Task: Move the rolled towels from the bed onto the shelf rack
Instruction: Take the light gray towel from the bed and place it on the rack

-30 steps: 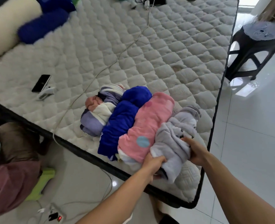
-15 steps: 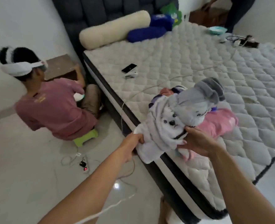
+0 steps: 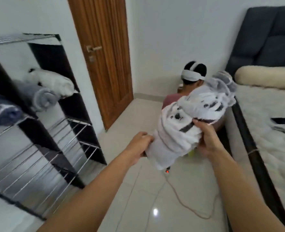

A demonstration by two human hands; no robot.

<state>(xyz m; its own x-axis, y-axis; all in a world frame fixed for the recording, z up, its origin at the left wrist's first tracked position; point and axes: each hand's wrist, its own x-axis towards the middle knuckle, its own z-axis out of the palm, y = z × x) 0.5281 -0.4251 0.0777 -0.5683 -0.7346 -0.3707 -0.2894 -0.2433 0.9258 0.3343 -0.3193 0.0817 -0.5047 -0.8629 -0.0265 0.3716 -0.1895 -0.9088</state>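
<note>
I hold a rolled grey-and-white towel [image 3: 190, 118] with dark marks in mid-air over the floor, between the bed and the rack. My left hand [image 3: 139, 145] grips its lower end and my right hand [image 3: 207, 139] clasps its side from below. The wire shelf rack [image 3: 38, 148] stands at the left. On its upper shelf lie three rolled towels: a white one [image 3: 53, 82], a grey one [image 3: 38, 97] and a dark blue one [image 3: 1, 109]. The bed [image 3: 272, 131] is at the right; the other towels on it are out of view.
A person in a pink shirt [image 3: 188, 84] sits on the floor beside the bed, partly behind the towel. A wooden door [image 3: 103, 52] is shut beyond the rack. A cable and a power strip [image 3: 167, 170] lie on the tiled floor. A phone [image 3: 283, 121] and a cream bolster [image 3: 265, 76] rest on the mattress.
I lifted the grey-and-white towel off the bed with both hands and turned left; the view swung from the mattress to the rack and the door.
</note>
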